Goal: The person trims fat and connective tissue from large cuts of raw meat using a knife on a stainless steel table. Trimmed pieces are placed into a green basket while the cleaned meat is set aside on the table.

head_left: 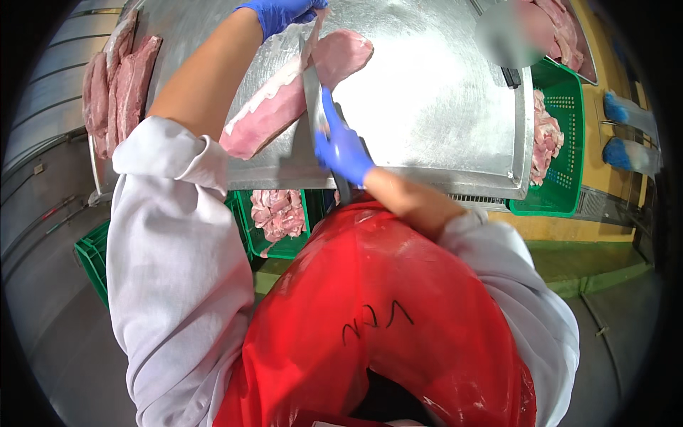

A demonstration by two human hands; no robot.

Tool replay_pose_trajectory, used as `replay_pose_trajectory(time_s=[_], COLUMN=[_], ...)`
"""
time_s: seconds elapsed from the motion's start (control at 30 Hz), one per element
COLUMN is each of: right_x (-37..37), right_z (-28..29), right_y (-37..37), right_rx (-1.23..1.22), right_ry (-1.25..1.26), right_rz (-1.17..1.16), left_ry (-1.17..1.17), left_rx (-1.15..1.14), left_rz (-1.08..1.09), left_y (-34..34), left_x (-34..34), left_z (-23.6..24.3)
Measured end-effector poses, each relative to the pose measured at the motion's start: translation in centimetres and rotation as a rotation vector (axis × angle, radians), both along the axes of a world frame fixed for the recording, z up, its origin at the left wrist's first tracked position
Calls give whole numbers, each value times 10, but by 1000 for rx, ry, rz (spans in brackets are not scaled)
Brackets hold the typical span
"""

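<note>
Two grips, apart | left hand (284,14) clamped on strip (314,37), far, likely for tension | right hand (345,149) clamped on knife (311,92), nearer | meat (274,117) flat on surface (427,92), likely for support

Left hand (281,16) cut off by upper edge; fingers only partly shown. Knife (311,96): handle mostly hidden by right hand (345,151). Green crate (91,250) largely hidden behind left sleeve (181,270).

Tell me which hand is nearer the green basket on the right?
Right. The right hand is left of the green basket; the left hand is farther left, at the picture's top edge.
</note>
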State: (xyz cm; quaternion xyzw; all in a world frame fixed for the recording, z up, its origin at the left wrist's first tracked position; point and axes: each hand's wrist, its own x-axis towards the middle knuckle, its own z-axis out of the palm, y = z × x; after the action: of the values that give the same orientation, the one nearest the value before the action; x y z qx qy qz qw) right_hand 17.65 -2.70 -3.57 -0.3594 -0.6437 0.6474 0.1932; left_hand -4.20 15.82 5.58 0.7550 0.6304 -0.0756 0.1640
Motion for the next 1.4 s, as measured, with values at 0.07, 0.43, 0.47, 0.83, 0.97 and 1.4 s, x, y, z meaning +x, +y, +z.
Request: replay_pose_trajectory(time_s=[0.07,0.43,0.47,0.83,0.97,1.4], right_x=[9,-61,-86,-122,-63,-107], right_z=[34,-30,-32,9,22,6], right_y=[-11,-27,9,4,-93,-132], right_rx=[-191,240,414,-50,-224,-24], right_ry=[6,-39,-130,-136,6,4], right_rz=[17,-80,-125,71,217,319], left_ry=[-33,-1094,-1101,-1545,-1773,-1944], left_rx=[89,-115,-121,-242,-171,107], left_rz=[-260,747,745,717,855,394], left_y=[-9,-40,-42,-80,-100,-171], left_x=[0,27,33,8,-15,-36], left_z=[14,41,45,92,113,205])
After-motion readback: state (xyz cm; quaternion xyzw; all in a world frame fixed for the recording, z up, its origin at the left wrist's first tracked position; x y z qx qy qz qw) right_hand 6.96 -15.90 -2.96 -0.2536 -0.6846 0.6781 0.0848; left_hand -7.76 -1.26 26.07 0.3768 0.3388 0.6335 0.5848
